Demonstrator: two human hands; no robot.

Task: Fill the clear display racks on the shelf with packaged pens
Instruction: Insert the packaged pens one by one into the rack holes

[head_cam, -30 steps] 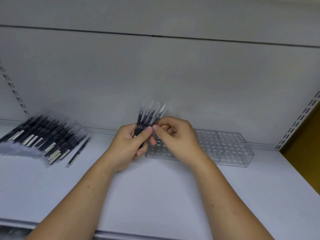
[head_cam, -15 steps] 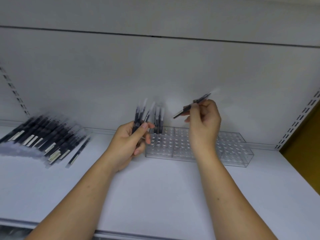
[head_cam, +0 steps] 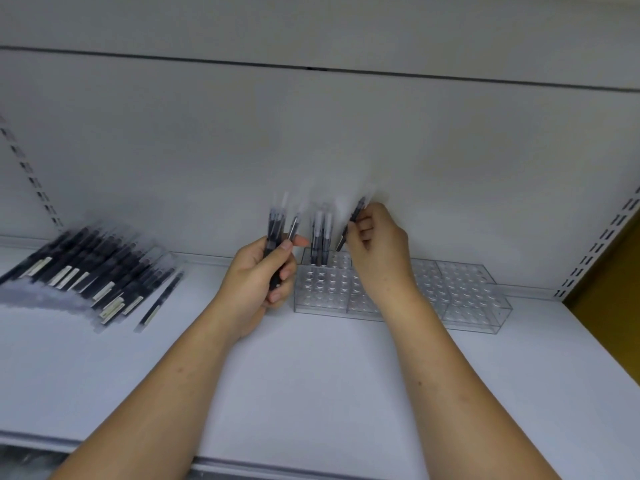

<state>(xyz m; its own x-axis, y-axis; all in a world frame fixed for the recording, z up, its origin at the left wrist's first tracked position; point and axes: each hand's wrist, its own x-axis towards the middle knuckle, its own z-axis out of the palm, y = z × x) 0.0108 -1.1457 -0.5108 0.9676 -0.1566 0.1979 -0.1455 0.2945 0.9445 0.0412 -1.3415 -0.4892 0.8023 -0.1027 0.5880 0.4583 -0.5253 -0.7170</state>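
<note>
Two clear display racks with rows of round holes stand side by side at the back of the white shelf, the left rack and the right rack. A few packaged pens stand upright in the left rack's back left corner. My left hand grips a small bundle of packaged pens just left of that rack. My right hand pinches a single packaged pen, tilted with its tip down over the left rack's back row.
A spread pile of packaged black pens lies on the shelf at the left. The back panel rises right behind the racks. Slotted uprights stand at both sides, and the shelf's front edge runs along the bottom.
My right hand pulled one pen out of the bundle, lifted it to the right, then turned it tip down and lowered it toward the left rack. My left hand stayed put.
</note>
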